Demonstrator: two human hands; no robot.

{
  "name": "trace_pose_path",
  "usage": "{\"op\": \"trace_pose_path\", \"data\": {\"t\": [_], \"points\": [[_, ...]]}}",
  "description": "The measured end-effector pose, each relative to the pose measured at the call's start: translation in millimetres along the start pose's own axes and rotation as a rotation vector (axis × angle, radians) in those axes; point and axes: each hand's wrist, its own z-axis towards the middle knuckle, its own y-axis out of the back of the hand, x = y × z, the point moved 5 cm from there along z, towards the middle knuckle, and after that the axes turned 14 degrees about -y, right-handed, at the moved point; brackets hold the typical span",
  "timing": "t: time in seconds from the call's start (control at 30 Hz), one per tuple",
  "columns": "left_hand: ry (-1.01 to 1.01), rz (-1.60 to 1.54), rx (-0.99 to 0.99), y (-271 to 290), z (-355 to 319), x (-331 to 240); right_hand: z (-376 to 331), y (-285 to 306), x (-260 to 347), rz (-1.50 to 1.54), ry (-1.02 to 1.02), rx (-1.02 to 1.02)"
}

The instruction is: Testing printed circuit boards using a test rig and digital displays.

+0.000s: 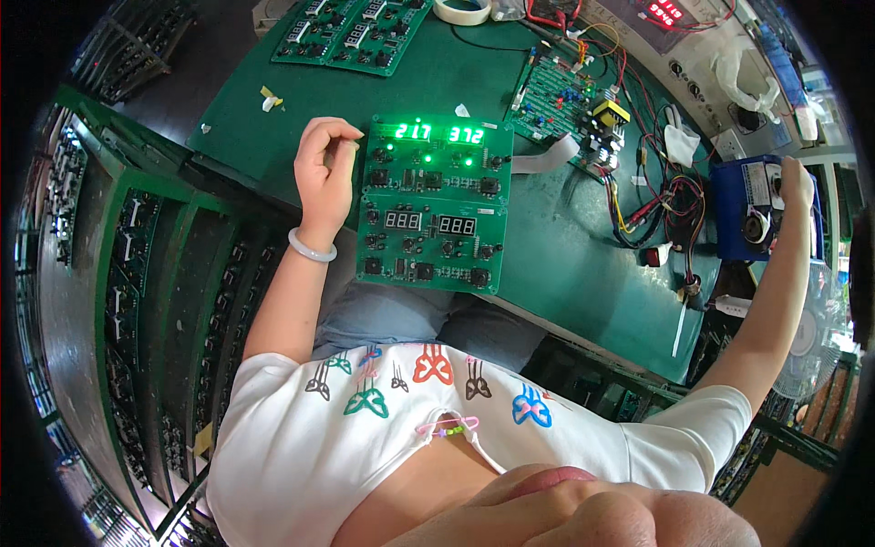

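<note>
A green circuit board [433, 196] of two joined panels lies at the table's near edge and sticks out over my lap. Its upper panel shows lit green digits [439, 134]; the lower panel's displays are dark. My left hand [326, 173] is at the board's upper left edge, thumb and fingertips pinched together; whether they grip anything is hidden. A grey ribbon cable [547, 157] runs from the board's right side to another board [561, 100] with wires and a yellow transformer [611, 113]. Far to the right, my right hand [796, 185] is closed at a blue box [732, 205], its fingertips hidden.
More two-panel boards [351, 35] lie at the back left, near a tape roll [462, 9]. Tangled cables [679, 205] cover the table's right side. An instrument with a red display [663, 13] stands behind. Racks of boards [137, 273] stand at left, a fan [807, 333] at right.
</note>
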Motion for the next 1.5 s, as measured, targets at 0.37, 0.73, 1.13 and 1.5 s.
{"op": "trace_pose_path", "data": {"t": [0.37, 0.73, 1.13, 1.5], "points": [[-0.008, 0.007, -0.003, 3.3, -0.8, -3.5, -17.3, -16.6, 26.7, -0.141, 0.397, -0.260], [-0.005, 0.026, 0.005, 1.3, -0.1, -1.8, 6.4, -19.3, -11.3, 0.058, 0.060, 0.016], [0.002, 0.035, -0.001, 0.1, 1.2, -3.5, 1.2, -9.9, -44.7, 0.266, -0.716, 0.331], [0.024, 0.076, 0.008, 3.6, -0.2, -5.4, 16.2, -33.6, -65.0, 0.275, -0.723, 0.327]]}}
